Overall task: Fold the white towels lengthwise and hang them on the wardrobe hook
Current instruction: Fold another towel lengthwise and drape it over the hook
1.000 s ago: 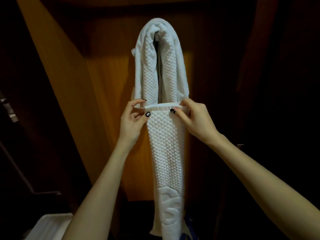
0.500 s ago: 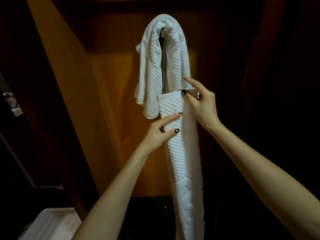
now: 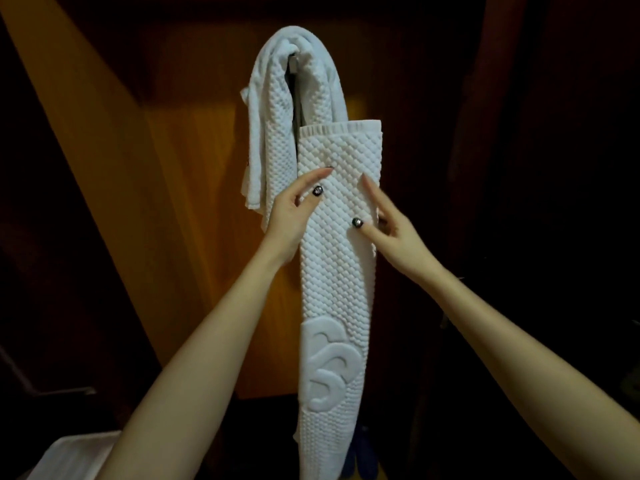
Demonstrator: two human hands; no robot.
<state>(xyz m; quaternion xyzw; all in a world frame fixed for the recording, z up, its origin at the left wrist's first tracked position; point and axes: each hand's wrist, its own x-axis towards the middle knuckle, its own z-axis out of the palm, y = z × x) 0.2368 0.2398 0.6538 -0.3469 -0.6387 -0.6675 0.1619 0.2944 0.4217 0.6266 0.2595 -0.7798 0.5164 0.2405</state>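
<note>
A white waffle-weave towel [image 3: 277, 109] is draped over the dark wardrobe hook [image 3: 293, 62], its short end hanging on the left. In front of it hangs a long, narrow folded white towel strip [image 3: 337, 289] with a hemmed top edge just below the hook and a raised logo lower down. My left hand [image 3: 294, 213] rests on the strip's left side, with finger and thumb straight on the front face. My right hand [image 3: 388, 233] holds the right edge, with thumb and forefinger on the front and the other fingers curled behind.
The orange-brown wooden back panel [image 3: 194, 237] of the wardrobe is lit, and its sides are dark. A white folded cloth or tray [image 3: 72, 455] lies at the bottom left. Dark blue items [image 3: 363, 459] sit on the wardrobe floor behind the strip.
Both hands have left the strip's top hem and slid down to its sides. The hem now sits higher, closer to the hook, and the strip hangs straighter.
</note>
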